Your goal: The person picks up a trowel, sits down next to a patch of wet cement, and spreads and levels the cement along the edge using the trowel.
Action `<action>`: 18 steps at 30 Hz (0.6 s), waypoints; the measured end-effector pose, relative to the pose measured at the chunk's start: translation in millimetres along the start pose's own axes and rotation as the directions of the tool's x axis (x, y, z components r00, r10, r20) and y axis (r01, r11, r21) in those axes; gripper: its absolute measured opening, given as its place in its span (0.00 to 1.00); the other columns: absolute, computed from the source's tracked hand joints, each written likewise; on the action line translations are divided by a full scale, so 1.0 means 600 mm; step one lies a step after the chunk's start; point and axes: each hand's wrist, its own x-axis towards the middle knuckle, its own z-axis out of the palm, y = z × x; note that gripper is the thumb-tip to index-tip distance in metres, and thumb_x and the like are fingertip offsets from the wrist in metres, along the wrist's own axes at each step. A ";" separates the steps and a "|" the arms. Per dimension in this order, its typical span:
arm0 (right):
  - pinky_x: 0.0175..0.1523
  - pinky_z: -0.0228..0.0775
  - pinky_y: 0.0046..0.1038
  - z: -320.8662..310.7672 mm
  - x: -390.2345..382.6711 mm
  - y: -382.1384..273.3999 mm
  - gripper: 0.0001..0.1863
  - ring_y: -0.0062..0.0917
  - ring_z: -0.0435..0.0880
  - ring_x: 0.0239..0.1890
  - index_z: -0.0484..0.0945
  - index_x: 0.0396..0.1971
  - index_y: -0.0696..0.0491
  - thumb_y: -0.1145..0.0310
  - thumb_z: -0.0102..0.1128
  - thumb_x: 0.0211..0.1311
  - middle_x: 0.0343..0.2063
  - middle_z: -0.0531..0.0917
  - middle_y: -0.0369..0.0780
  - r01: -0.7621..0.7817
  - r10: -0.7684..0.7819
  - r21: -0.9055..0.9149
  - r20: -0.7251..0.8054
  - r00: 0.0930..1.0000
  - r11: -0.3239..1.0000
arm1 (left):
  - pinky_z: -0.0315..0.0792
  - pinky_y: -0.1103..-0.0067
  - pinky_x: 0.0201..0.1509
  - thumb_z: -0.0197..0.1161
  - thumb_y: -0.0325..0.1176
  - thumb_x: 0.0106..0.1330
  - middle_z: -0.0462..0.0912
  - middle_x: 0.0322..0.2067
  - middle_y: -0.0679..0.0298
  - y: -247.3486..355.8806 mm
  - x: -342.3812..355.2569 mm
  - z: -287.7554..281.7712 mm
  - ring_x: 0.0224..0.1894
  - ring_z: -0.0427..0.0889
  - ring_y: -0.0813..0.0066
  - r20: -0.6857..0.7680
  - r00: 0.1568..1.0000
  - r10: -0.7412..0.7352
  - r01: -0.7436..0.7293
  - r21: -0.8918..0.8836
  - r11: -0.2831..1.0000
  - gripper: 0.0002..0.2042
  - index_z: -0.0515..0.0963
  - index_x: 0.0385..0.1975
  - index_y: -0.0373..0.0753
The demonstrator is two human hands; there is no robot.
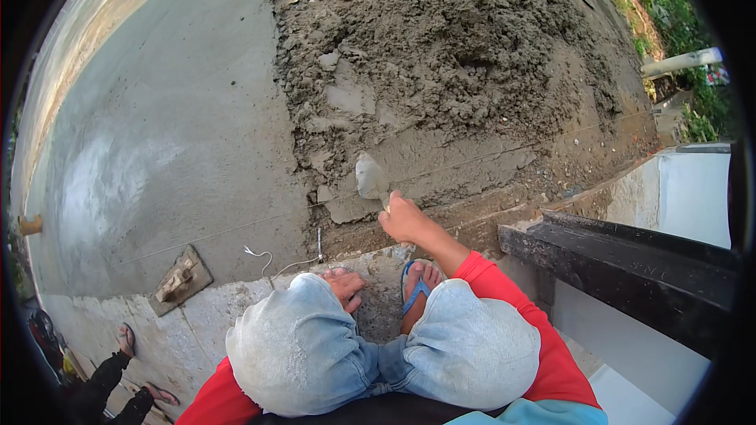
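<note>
Head view: right hand [403, 219] closed around the handle of a trowel [368, 175]; fingers wrapped, gripping. Trowel lies ahead of the right knee, blade pointing away from the person, over the near margin of the rough grey mortar [488, 55]. Left hand [346, 289] beside the left knee, partly hidden by it; cannot tell whether its fingers are open or closed. Smooth grey concrete [181, 134] occupies the left side, bordering the mortar. A taut string [472, 164] crosses both surfaces. Hand float [181, 279], handle up, sits at the smooth area's near edge, partly over the pale ledge [213, 323]. White cord [260, 253] near the left knee. Dark beam [622, 267] at right; a co-worker's sandalled foot [126, 338] at lower left.
</note>
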 end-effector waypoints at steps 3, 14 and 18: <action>0.56 0.74 0.53 -0.077 -0.024 -0.048 0.26 0.60 0.83 0.48 0.65 0.56 0.68 0.66 0.56 0.64 0.42 0.83 0.66 0.068 -0.066 -0.081 0.027 0.997 0.994 | 0.74 0.54 0.48 0.67 0.33 0.52 0.83 0.40 0.62 -0.010 -0.023 -0.012 0.44 0.81 0.51 -0.011 1.000 0.017 -0.018 -0.013 1.000 0.20 0.80 0.48 0.49; 0.57 0.77 0.47 -0.235 0.101 0.157 0.26 0.56 0.83 0.51 0.65 0.55 0.65 0.71 0.62 0.61 0.46 0.83 0.62 -0.302 0.311 0.103 -0.510 0.802 0.948 | 0.73 0.57 0.50 0.67 0.32 0.50 0.84 0.39 0.62 0.001 0.005 -0.028 0.44 0.82 0.54 -0.044 0.995 0.088 -0.088 0.008 0.996 0.21 0.81 0.48 0.48; 0.33 0.80 0.45 -0.222 0.153 0.093 0.17 0.49 0.89 0.32 0.68 0.45 0.64 0.73 0.61 0.60 0.35 0.85 0.57 -0.144 0.013 -0.205 -0.531 0.847 0.968 | 0.72 0.63 0.54 0.66 0.30 0.52 0.84 0.41 0.60 -0.001 -0.009 0.006 0.48 0.82 0.54 -0.014 0.998 0.054 -0.054 -0.038 0.998 0.21 0.80 0.49 0.45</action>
